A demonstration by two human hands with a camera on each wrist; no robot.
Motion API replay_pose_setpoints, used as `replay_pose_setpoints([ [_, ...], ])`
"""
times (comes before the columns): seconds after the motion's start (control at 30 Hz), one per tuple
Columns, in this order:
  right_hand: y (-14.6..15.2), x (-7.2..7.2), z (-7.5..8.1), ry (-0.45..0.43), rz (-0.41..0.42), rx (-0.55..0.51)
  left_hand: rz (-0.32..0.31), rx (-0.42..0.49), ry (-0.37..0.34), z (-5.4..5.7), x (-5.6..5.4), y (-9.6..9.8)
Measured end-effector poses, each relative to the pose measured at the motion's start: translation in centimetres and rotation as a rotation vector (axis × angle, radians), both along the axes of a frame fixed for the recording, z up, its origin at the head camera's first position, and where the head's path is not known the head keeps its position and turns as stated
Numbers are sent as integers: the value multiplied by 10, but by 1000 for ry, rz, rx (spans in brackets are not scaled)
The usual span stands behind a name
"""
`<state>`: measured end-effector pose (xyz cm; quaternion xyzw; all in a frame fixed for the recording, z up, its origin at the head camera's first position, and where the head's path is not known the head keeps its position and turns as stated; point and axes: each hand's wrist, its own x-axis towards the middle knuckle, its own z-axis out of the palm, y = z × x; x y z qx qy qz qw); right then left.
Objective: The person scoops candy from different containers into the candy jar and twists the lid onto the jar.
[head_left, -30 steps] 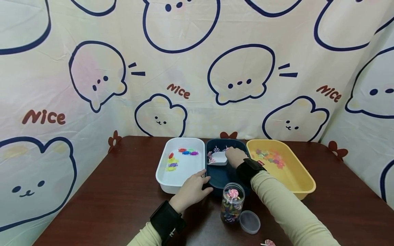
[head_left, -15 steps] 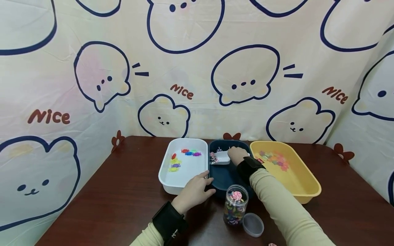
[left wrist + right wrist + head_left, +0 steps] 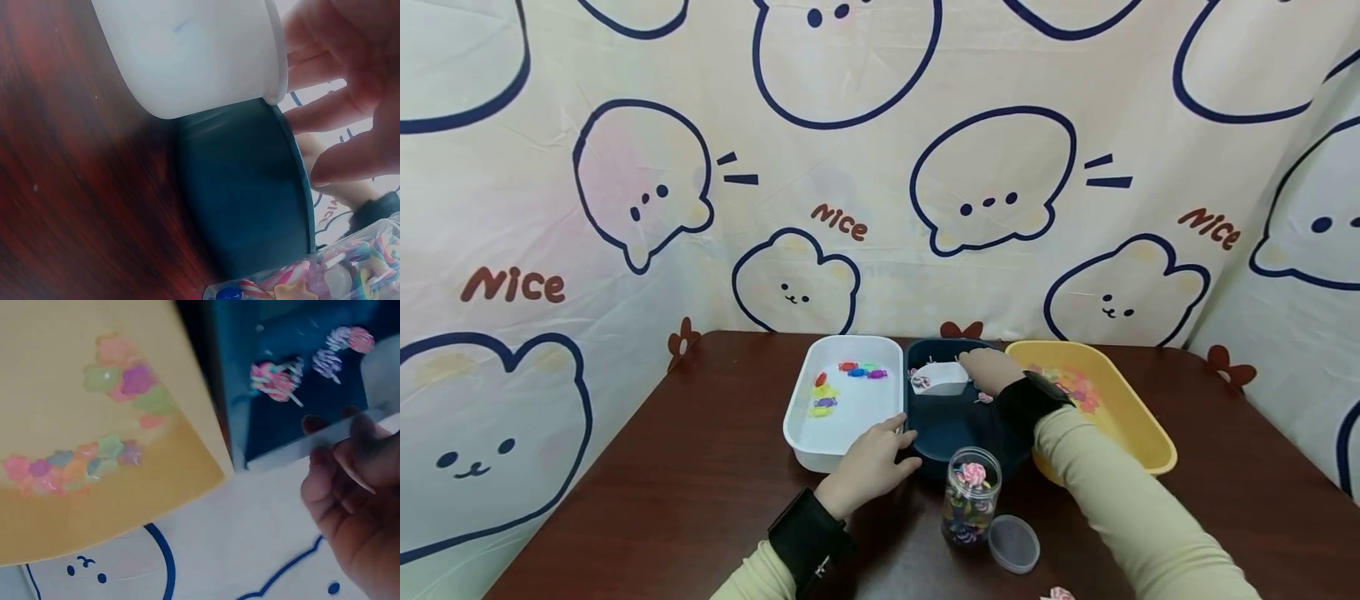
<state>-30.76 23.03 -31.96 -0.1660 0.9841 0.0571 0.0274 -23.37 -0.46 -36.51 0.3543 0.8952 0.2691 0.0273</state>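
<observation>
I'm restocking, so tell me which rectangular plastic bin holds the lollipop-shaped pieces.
The dark-blue rectangular plastic bin, in the middle. The white plastic bin holds colourful candy-shaped pieces; the yellow plastic bin, translucent pieces.

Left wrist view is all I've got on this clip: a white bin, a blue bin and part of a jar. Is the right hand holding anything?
Observer: Yes, the head view shows the right hand holding a white scoop in the blue bin.
Reviewer: What's inside the white bin?
Observer: Small colorful candies, all toward its far half.
Reviewer: And is the jar open?
Observer: Yes, its lid is off, lying beside it on the table.
</observation>
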Motion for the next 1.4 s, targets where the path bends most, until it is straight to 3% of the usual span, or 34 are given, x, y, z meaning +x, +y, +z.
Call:
replay_pose_setpoints([
  [0.17, 19, 23, 22, -20, 56, -73, -10, -6, 6, 1, -1, 0],
  [0.37, 51, 75, 31, 124, 87, -136, -34, -16, -2, 2, -3, -2],
  [0.53, 64, 115, 32, 295, 133, -140, 4, 38, -109, 1, 4, -2],
  [0.63, 67, 131, 33, 384, 143, -110, -53, 147, -206, 0, 11, 1],
  [0.8, 74, 140, 28, 366, 100, -141, -209, 268, -346, 1, 22, 13],
  [0.97, 81, 139, 19, 242, 50, -272, -209, 323, -375, -4, 30, 23],
  [1.13, 85, 137, 19, 238, 21, -306, -197, 356, -372, -7, 29, 27],
  [1.27, 73, 140, 25, 324, 75, -264, -177, 358, -386, -7, 29, 27],
  [1.4, 56, 147, 29, 537, 227, -133, -174, 366, -386, -5, 29, 27],
])
